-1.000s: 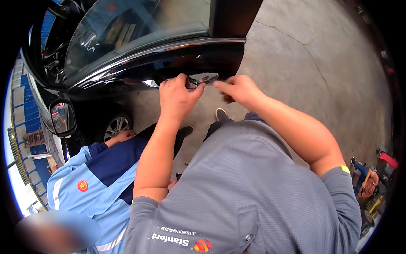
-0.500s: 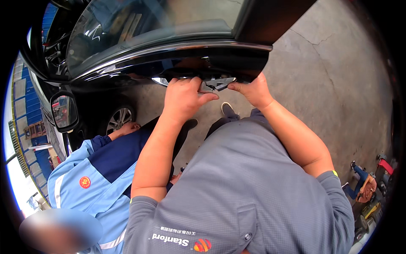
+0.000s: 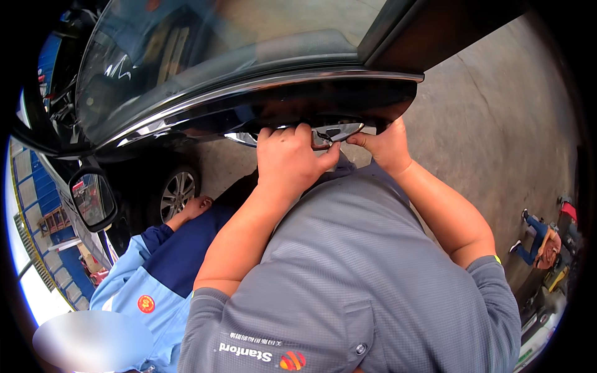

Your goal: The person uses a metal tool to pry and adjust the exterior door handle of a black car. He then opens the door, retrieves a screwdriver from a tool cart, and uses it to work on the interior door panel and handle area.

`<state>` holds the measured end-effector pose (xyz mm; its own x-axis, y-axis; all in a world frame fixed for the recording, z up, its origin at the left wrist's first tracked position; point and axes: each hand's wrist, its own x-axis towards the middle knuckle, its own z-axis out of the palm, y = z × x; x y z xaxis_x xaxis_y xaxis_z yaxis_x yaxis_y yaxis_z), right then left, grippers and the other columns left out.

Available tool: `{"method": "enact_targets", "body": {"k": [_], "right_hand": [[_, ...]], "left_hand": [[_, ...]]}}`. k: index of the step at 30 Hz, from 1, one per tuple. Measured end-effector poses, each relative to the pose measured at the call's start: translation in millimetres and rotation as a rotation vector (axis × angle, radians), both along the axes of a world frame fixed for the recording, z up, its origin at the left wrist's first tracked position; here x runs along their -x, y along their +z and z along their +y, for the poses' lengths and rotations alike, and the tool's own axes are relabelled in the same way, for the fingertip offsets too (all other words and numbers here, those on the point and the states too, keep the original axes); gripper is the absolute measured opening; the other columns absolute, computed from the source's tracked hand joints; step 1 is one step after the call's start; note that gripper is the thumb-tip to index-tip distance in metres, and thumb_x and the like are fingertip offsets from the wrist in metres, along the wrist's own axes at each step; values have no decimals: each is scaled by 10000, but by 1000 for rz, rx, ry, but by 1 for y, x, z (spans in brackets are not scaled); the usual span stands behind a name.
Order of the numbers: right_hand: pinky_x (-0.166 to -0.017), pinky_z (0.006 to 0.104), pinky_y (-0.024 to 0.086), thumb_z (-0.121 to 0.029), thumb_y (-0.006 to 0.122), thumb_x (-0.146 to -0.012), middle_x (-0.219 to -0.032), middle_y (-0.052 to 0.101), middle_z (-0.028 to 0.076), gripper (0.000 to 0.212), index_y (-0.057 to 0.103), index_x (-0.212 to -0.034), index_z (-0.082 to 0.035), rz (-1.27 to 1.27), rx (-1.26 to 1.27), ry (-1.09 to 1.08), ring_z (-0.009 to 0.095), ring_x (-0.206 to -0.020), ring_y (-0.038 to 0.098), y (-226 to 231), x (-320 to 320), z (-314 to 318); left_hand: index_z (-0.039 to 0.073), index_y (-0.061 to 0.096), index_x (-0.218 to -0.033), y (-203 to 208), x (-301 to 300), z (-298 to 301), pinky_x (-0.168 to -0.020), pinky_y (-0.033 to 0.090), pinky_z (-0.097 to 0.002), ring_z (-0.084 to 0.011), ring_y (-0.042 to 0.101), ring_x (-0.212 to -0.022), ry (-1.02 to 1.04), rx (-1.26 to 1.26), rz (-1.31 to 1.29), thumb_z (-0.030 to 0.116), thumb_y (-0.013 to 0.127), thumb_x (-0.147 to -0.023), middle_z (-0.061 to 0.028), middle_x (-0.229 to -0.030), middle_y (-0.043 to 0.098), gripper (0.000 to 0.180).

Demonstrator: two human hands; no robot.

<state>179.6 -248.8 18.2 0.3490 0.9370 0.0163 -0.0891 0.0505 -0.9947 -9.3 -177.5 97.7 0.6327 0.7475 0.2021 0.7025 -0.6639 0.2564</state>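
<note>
A black car door (image 3: 261, 102) stands open in front of me, a chrome strip along its window sill. On its outer side is a chrome door handle (image 3: 342, 132). My left hand (image 3: 287, 156) is closed over the handle, fingers on its upper side and thumb below. My right hand (image 3: 392, 149) grips the door's rear edge. Its thumb reaches in to the handle's end, close to my left thumb; its other fingers are mostly hidden behind the edge. Further left, a shiny chrome piece (image 3: 241, 138) shows beside my left hand.
Close on my left is a person in a light and dark blue jacket (image 3: 155, 292), one hand near the car's front wheel (image 3: 178, 193). A side mirror (image 3: 93, 198) sticks out there. Concrete floor (image 3: 485, 137) lies to the right, with another person (image 3: 542, 245) low down by some equipment.
The view has shifted, so door and handle now sit lower and further right. My hands stay at the handle, the left thumb now nearer the right one. The co-worker appears lower.
</note>
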Motion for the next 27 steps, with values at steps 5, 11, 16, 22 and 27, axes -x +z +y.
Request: {"method": "enact_targets", "body": {"k": [5, 11, 16, 22, 27], "right_hand": [[-958, 352, 497, 61, 878, -633, -1168, 628, 93, 683, 528, -1215, -16, -11, 44, -54, 212, -1102, 591, 0, 5, -1], [-935, 336, 486, -52, 939, -570, -1136, 635, 87, 734, 534, -1181, -26, -26, -12, -266, 194, -1070, 599, 0, 19, 6], [-899, 346, 490, -107, 954, -558, -1098, 635, 110, 721, 549, -1146, -5, -255, 80, -316, 242, -1016, 611, 4, 13, 15], [-894, 351, 490, -113, 957, -551, -1073, 625, 117, 703, 552, -1115, -1, -164, 35, -326, 261, -1004, 609, 5, 13, 13], [-898, 353, 489, -115, 958, -553, -1086, 624, 118, 716, 541, -1123, -2, -237, 54, -341, 251, -1013, 604, 5, 15, 13]], "left_hand": [[75, 596, -690, 7, -1, 4, -641, 453, -398, -280, 640, -572, -2, 138, 53, 414, 765, -714, -66, -582, 624, 380], [70, 587, -709, 7, -9, 10, -629, 455, -406, -279, 643, -574, 20, 124, 38, 413, 756, -741, -67, -588, 627, 384], [63, 570, -697, 6, -12, 16, -633, 444, -409, -300, 622, -587, 27, 110, 56, 414, 753, -756, -87, -603, 619, 400], [60, 551, -702, 7, -8, 16, -637, 436, -406, -307, 610, -601, -25, 122, 30, 439, 746, -785, -89, -606, 604, 434], [66, 578, -724, 4, -3, 20, -623, 432, -406, -290, 628, -590, -35, 112, 66, 521, 741, -785, -72, -608, 628, 488]]}}
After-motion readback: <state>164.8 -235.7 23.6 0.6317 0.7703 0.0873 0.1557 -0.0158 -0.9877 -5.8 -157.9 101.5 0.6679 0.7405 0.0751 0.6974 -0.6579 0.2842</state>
